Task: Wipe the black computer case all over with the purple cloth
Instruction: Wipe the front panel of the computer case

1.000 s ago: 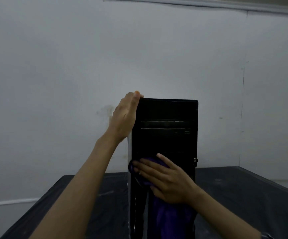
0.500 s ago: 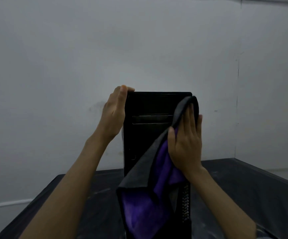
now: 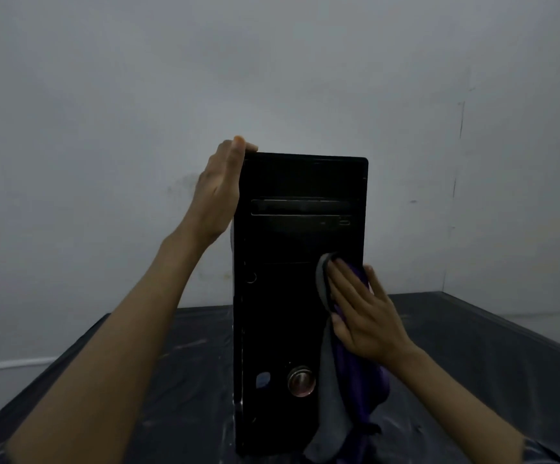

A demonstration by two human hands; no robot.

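Observation:
The black computer case (image 3: 282, 296) stands upright on the dark table, its front panel facing me. My left hand (image 3: 220, 190) lies along its upper left edge, fingers reaching over the top corner. My right hand (image 3: 360, 311) presses the purple cloth (image 3: 355, 393) flat against the right side of the front panel at mid height, fingers straight. The cloth shows a grey side and hangs down past the case's lower right corner. A round silver button (image 3: 301, 380) shows near the panel's bottom.
The table (image 3: 178, 390) is covered with a dark, wrinkled plastic sheet. A plain white wall (image 3: 104, 128) rises right behind the case, with a corner at the right. The table's right edge (image 3: 506, 326) runs diagonally.
My right hand has slid the cloth down from the case's top right corner to mid height on the front panel. My left hand has stayed at the top left corner.

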